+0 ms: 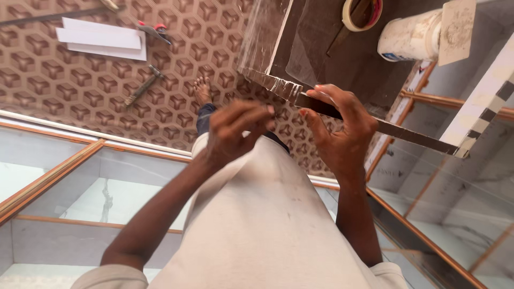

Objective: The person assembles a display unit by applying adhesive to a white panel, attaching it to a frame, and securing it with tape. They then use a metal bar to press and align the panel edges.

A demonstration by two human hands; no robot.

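The right hand (342,134) is gripping the near edge of a dark panel (321,43). The left hand (235,134) is hovering just left of it, fingers loosely curled, holding nothing visible. A tape roll (350,18) is lying on the panel's far side.

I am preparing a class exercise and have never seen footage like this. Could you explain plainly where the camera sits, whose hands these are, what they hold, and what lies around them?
The single picture comes from a camera worn on a person's head, looking down past their pale shirt. Both bare hands are their own. The right hand grips the edge of a dark panel with a shiny strip along its front. The left hand is blurred just beside that edge; whether it holds anything is unclear. On the panel rest a tape roll and a white bucket. Below, the patterned floor carries white boards and a hammer-like tool.
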